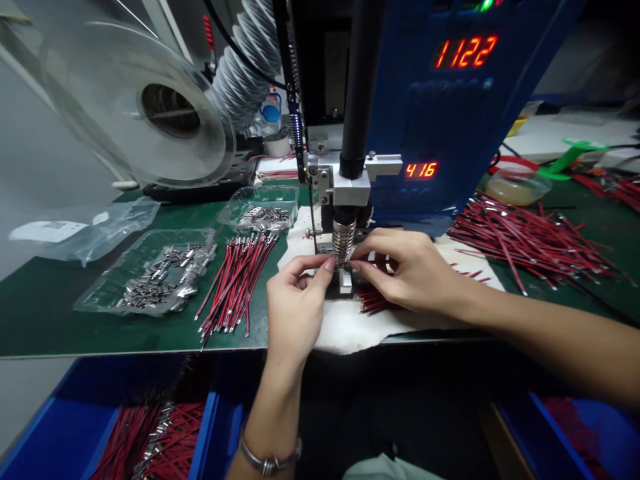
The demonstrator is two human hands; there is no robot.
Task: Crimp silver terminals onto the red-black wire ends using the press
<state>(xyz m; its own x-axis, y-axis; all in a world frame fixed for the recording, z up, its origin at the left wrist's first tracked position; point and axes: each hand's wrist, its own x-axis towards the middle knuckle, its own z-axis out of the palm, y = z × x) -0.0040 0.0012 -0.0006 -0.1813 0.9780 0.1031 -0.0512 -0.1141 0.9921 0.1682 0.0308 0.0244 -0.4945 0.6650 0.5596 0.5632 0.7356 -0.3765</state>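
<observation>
My left hand (297,300) is closed in a pinch, thumb against forefinger, just left of the spring-wrapped tip (343,240) of a bench machine. From the other side, my right hand (405,270) pinches close to the same tip. Whatever sits between the fingertips is too small and covered to make out. Under the tip stands a small metal block (345,280). Red and black wires (373,300) lie beneath my right hand on a pale sheet (345,330). Left of my left hand is a bundle of red and black wires (237,280) with silver ends.
Clear plastic trays (95,297) hold small silver metal parts (155,280). A large wire pile (530,243) lies right. Behind stand the blue machine housing (425,120), with lit red digits, and a clear reel (120,113). Blue bins (203,433) sit below the table edge.
</observation>
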